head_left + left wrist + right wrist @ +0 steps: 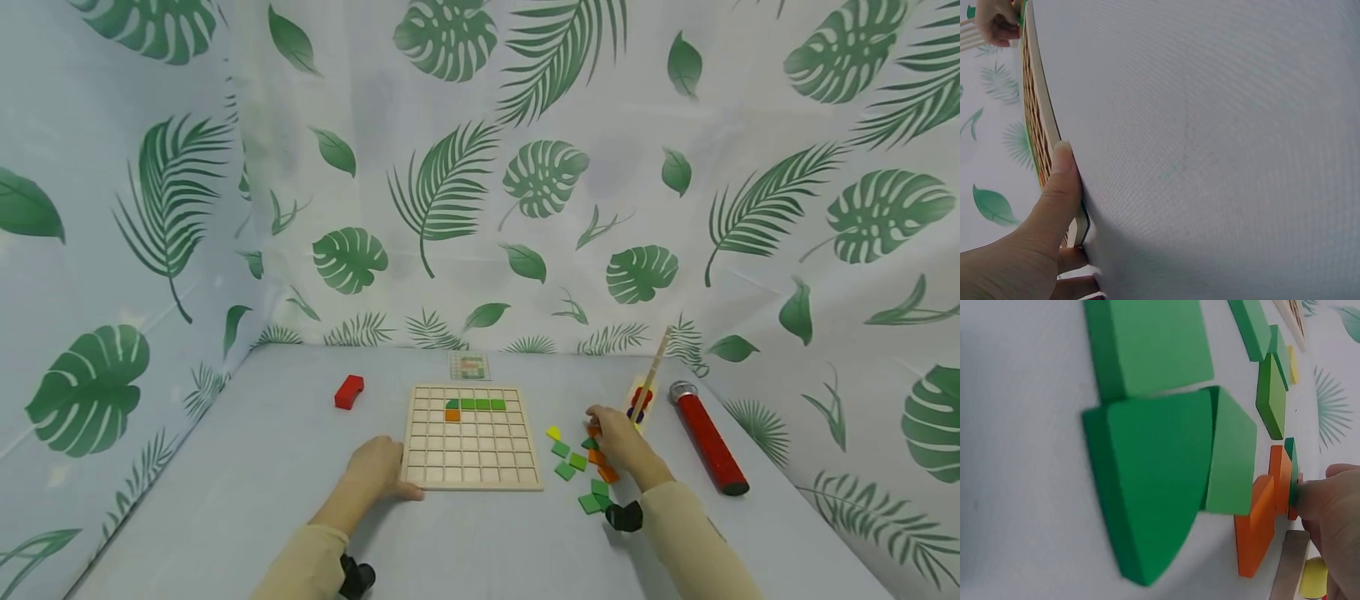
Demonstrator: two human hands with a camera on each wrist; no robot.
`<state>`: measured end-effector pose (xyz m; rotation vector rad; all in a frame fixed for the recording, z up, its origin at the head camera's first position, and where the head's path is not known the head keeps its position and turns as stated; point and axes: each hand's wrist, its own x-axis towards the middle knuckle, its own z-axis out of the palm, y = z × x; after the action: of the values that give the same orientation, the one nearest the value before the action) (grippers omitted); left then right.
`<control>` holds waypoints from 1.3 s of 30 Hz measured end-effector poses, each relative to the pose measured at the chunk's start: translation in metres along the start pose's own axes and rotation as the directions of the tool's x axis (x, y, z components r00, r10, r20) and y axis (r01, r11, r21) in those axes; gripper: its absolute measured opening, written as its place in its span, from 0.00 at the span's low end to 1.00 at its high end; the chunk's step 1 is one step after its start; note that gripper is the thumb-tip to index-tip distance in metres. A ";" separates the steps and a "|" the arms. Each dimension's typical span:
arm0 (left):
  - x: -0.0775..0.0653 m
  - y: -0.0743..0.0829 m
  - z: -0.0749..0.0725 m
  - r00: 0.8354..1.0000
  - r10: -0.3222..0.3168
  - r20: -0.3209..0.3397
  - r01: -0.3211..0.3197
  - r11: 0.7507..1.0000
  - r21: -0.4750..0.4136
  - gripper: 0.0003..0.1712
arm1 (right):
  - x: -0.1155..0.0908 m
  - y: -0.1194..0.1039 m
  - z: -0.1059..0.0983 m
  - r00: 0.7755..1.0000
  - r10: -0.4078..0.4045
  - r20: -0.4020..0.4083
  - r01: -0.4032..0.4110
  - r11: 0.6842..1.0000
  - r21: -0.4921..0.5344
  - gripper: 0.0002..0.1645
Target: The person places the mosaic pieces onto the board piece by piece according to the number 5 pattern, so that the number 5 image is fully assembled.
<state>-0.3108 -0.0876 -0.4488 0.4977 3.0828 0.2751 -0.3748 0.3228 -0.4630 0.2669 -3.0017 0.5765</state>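
A wooden grid board [472,479] lies flat on the table. Along its upper part sit a dark green rounded tile [452,405], several light green squares [483,405] and one orange square [452,415]. My left hand [378,468] holds the board's near left corner, thumb along the front edge and fingers at the left side. To the right, my right hand [618,435] reaches into the loose tiles, fingertips at an orange tile [593,432]; I cannot tell whether they pinch it. A dark green tile [1292,469] stands beside the thumb in the right wrist view.
Loose green tiles [565,471], other orange tiles [607,474] and a yellow tile [553,432] lie right of the board. A pattern card [469,366] is behind it. A red arch block [348,392] lies left; a red cylinder [712,442] and a wooden stick [653,371] are right.
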 end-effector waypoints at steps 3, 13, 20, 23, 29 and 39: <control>0.000 0.001 0.001 1.000 0.004 0.001 -0.004 1.000 0.001 0.34 | -0.003 0.001 0.002 0.997 0.065 -0.040 -0.060 0.992 0.111 0.25; 0.001 0.003 -0.001 1.000 0.002 0.026 -0.002 1.000 -0.009 0.34 | -0.011 -0.009 0.006 0.956 0.216 -0.200 -0.125 0.913 0.389 0.25; -0.001 0.004 -0.003 1.000 -0.001 0.031 0.001 1.000 -0.020 0.34 | -0.019 -0.030 0.023 0.790 0.406 -0.459 -0.181 0.870 0.459 0.22; -0.002 0.002 -0.003 0.999 -0.005 0.036 0.006 1.000 -0.017 0.34 | -0.019 -0.042 0.027 0.704 0.494 -0.509 -0.207 0.830 0.518 0.21; -0.005 0.004 -0.007 0.999 0.004 0.039 -0.003 1.000 -0.017 0.32 | -0.021 -0.056 0.032 0.680 0.529 -0.508 -0.273 0.826 0.494 0.23; -0.001 0.000 -0.002 0.999 0.023 0.032 -0.023 1.000 -0.001 0.34 | -0.020 -0.055 0.040 0.744 0.441 -0.502 -0.329 0.896 0.300 0.22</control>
<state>-0.3099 -0.0886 -0.4467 0.5331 3.0478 0.2665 -0.3463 0.2612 -0.4821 -0.4658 -2.4160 0.8124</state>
